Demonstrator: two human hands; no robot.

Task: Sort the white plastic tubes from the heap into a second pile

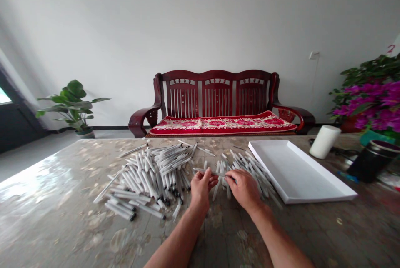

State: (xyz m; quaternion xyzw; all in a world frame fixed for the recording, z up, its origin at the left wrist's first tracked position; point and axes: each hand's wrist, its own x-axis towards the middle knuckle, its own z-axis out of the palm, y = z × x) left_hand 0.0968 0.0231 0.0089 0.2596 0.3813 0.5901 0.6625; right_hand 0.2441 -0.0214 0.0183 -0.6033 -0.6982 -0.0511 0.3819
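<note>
Nearest, over the table [78, 239], the left hand [201, 189] pinches a slim pen [216, 173], whose left end pokes out past the thumb; the right hand [245, 189] is closed on its other end. The pen lies crosswise between them. It looks light, stiff and smooth, likely to slip or roll, so a pinch on the barrel should suit it. Beyond, a large heap of pens [150, 172] spreads left, a smaller heap [259, 174] right, beside a white tray [315, 198]. Farthest stands a red wooden bench [218, 97].
</note>
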